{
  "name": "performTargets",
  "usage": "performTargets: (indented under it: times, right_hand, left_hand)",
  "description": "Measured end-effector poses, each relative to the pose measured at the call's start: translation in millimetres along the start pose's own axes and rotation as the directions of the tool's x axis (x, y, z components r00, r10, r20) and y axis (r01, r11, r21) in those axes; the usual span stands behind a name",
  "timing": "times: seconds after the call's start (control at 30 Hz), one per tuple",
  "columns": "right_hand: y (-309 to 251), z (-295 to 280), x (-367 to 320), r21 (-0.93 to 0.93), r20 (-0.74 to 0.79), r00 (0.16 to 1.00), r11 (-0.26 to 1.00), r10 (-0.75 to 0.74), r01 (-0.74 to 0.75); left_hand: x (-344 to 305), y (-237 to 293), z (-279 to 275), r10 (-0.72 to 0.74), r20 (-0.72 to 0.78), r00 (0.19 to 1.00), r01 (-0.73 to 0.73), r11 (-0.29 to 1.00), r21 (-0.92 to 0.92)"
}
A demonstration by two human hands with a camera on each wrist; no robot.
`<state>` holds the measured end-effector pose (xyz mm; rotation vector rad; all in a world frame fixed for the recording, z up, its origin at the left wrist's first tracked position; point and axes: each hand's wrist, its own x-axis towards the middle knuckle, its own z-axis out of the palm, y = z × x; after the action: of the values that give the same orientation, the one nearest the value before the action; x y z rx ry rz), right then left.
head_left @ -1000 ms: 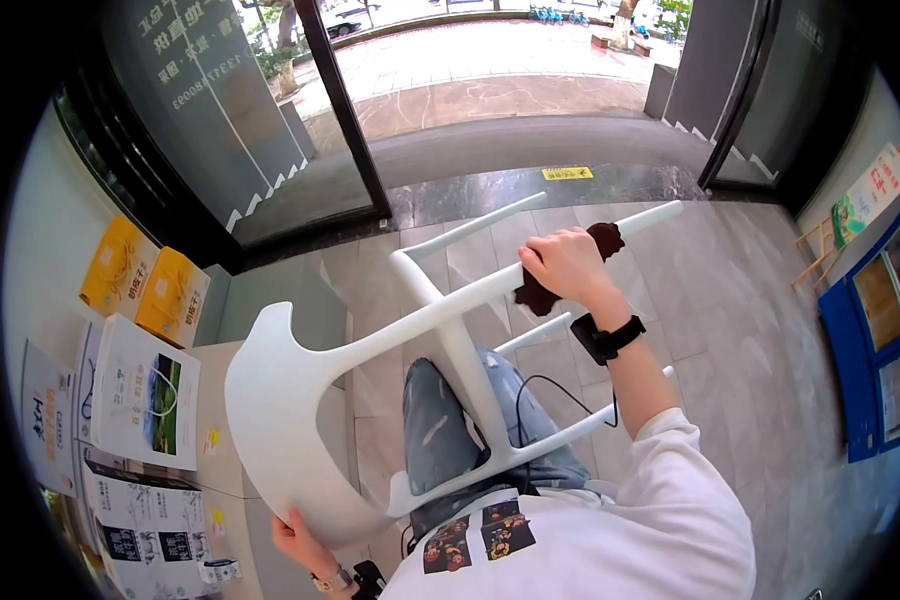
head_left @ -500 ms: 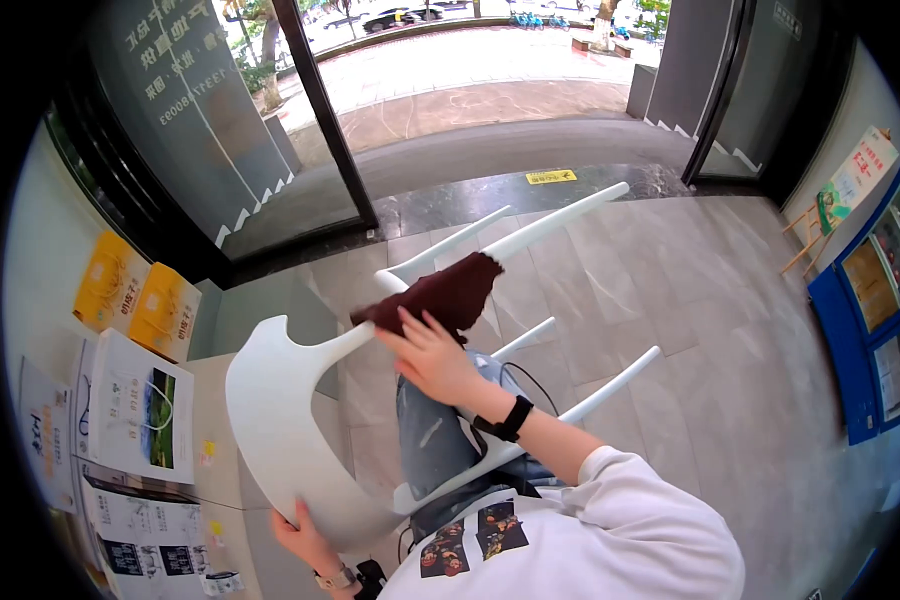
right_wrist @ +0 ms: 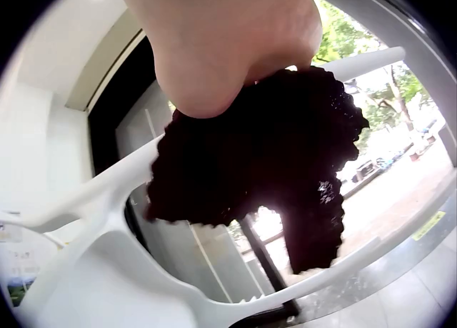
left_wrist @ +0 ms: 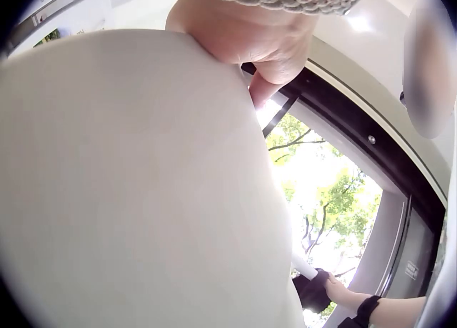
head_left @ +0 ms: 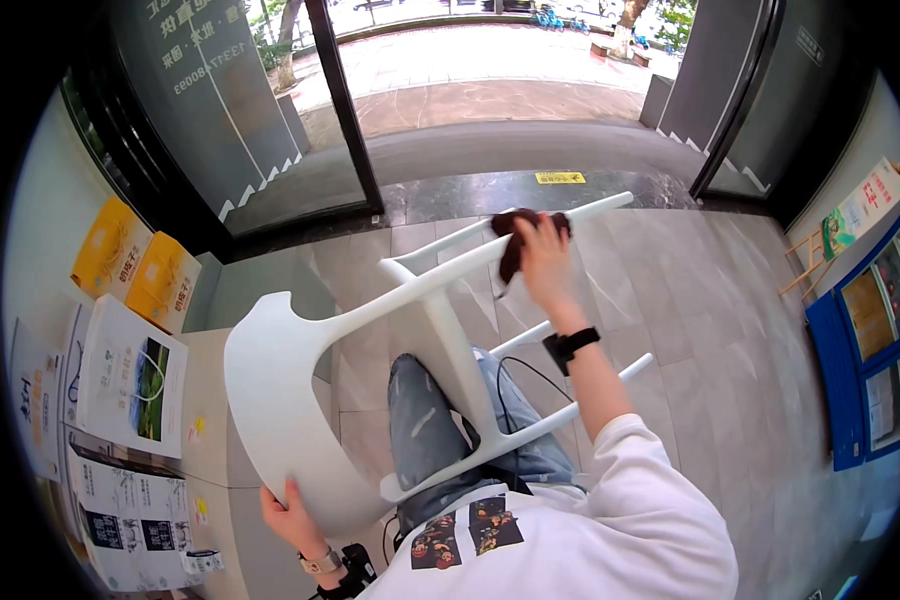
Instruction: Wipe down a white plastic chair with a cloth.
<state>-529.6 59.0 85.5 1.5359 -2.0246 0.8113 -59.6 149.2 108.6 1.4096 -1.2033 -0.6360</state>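
Note:
A white plastic chair (head_left: 270,400) lies tipped over in front of the person, its legs pointing away to the right. The left hand (head_left: 295,525) holds the edge of the backrest, thumb on the near face. In the left wrist view, the broad backrest (left_wrist: 143,178) fills most of the picture below that hand (left_wrist: 243,35). Around one upper leg, towards its free end, the right hand (head_left: 548,270) grips a dark maroon cloth (head_left: 510,258). Seen from the right wrist, the cloth (right_wrist: 243,149) drapes over the leg with a ragged edge hanging down.
Jeans-clad knees (head_left: 420,410) are beneath the chair frame. Yellow boxes (head_left: 165,280) and a white gift bag (head_left: 130,380) stand on a counter at the left. A blue cabinet (head_left: 835,390) and a small easel sign (head_left: 860,215) are at the right. Ahead is an open glass doorway.
The right hand slid the cloth along the leg towards the backrest, then back out towards the leg's free end. The left hand stays on the backrest.

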Motion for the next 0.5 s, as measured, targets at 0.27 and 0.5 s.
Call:
performTargets:
  times: [0.27, 0.5]
  right_hand:
    - [140, 12, 21, -0.001, -0.159, 0.977, 0.99, 0.142, -0.144]
    - [162, 29, 43, -0.123, -0.092, 0.934, 0.927, 0.344, -0.354]
  left_hand:
    - [1, -4, -2, 0.042, 0.039, 0.998, -0.041, 0.998, -0.039]
    - [1, -6, -2, 0.024, 0.025, 0.999, -0.025, 0.999, 0.023]
